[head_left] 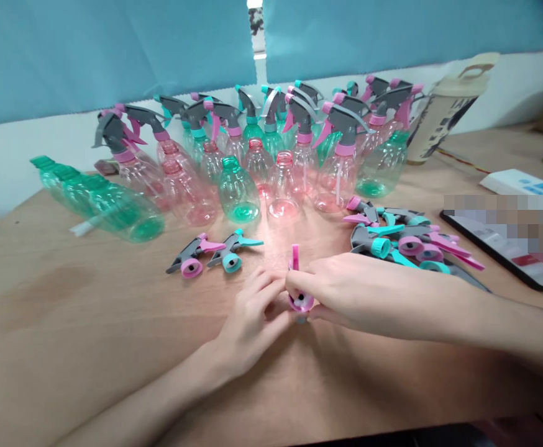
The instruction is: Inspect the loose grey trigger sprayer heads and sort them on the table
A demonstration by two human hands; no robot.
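Note:
Both my hands meet over a pink spray-trigger head (300,300) near the middle of the wooden table (66,323). My right hand (346,292) is wrapped round it from the right, its pink trigger sticking up above my fingers. My left hand (253,316) pinches at the head's collar from the left with curled fingers. Two loose trigger heads, one pink-collared (190,256) and one teal-collared (232,249), lie just beyond my left hand.
A pile of loose trigger heads (402,242) lies to the right. Several pink and green plastic bottles (253,167) stand at the back, some capped, some open. Green bottles (108,205) lie sideways at left. A tall cup (443,118) and a phone (509,245) sit at right.

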